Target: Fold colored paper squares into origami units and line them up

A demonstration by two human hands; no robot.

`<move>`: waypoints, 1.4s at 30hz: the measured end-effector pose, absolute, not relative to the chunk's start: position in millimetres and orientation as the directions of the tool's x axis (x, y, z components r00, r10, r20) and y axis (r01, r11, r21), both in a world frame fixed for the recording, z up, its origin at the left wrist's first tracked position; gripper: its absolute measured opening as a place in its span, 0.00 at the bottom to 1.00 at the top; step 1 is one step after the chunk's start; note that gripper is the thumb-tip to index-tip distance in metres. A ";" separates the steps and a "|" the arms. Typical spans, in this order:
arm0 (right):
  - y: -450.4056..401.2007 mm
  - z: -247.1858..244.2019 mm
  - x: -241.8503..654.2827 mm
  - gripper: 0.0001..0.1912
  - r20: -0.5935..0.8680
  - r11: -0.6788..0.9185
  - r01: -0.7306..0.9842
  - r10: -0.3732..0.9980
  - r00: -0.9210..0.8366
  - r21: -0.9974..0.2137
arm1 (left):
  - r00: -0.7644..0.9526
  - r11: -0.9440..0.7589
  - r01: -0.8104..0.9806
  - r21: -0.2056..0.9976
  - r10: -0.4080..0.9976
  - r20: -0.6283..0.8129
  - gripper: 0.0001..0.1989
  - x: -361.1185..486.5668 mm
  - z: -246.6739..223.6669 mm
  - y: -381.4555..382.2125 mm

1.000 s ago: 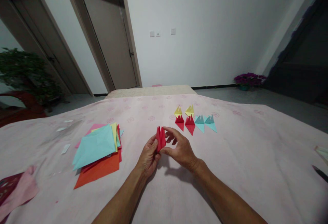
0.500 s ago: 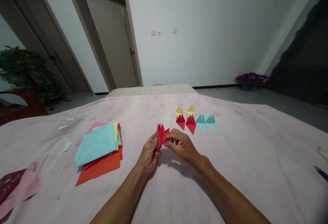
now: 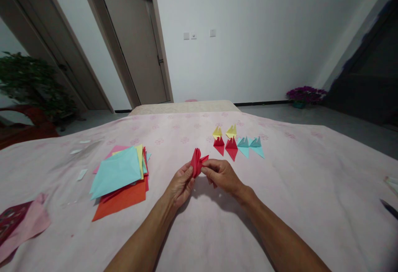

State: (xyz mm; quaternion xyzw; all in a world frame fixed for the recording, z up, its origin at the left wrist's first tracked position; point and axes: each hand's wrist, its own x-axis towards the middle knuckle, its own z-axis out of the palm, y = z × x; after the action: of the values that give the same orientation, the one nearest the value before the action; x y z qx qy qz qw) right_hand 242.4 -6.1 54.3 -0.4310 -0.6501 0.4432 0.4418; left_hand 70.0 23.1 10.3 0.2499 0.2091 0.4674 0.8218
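A folded red origami crane (image 3: 195, 163) is held up over the table's middle, its pointed layers standing upright and close together. My left hand (image 3: 183, 184) is closed on its lower left side, with the thumb pressed to the paper. From the other side my right hand (image 3: 221, 174) pinches the crane near a narrow point that sticks out to the right. Its fingertips partly hide that fold. Beyond my right hand stand finished-looking paper cranes: two red ones (image 3: 231, 148), two light blue ones (image 3: 256, 146) and two yellow ones (image 3: 231, 131).
Left of my hands lies a loose pile of coloured paper sheets (image 3: 116, 171), light blue on top. A clear plastic wrapper (image 3: 73, 180) and a pink cloth (image 3: 39, 218) are farther left. A dark pointed object (image 3: 388, 208) lies at the right edge of the pink tablecloth (image 3: 298, 197).
The crane's upright layers have come closer together, and its right-hand point shows more clearly. Both hands stay on it, the right one shifted slightly.
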 end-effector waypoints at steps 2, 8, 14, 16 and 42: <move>-5.2 55.7 243.8 0.13 0.175 0.216 0.154 0.954 -0.243 -0.964 | 0.486 0.448 -0.658 0.605 0.866 -0.113 0.18 68.8 10.0 22.9; -1.9 57.4 248.6 0.14 0.125 0.182 0.207 0.958 -0.258 -0.961 | 0.536 0.496 -0.595 0.632 0.831 -0.148 0.17 68.6 12.8 20.7; -1.0 56.9 245.4 0.06 0.284 0.306 0.322 0.952 -0.114 -0.896 | 0.532 0.483 -0.583 0.653 0.834 -0.142 0.19 69.4 13.3 19.8; -1.0 54.3 241.6 0.08 0.335 0.314 0.363 0.942 -0.008 -0.877 | 0.515 0.459 -0.587 0.666 0.847 -0.130 0.18 70.1 13.8 19.0; -11.8 33.7 228.5 0.08 0.695 0.550 0.593 0.718 0.022 -0.587 | 0.345 0.251 -0.625 0.739 0.938 -0.026 0.19 81.1 15.4 12.4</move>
State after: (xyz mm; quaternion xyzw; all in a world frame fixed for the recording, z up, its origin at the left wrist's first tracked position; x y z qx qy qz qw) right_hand 228.5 -11.8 33.7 -0.4705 -0.6970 0.0581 0.5380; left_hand 81.1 12.4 15.4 0.3245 0.2409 0.5189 0.7533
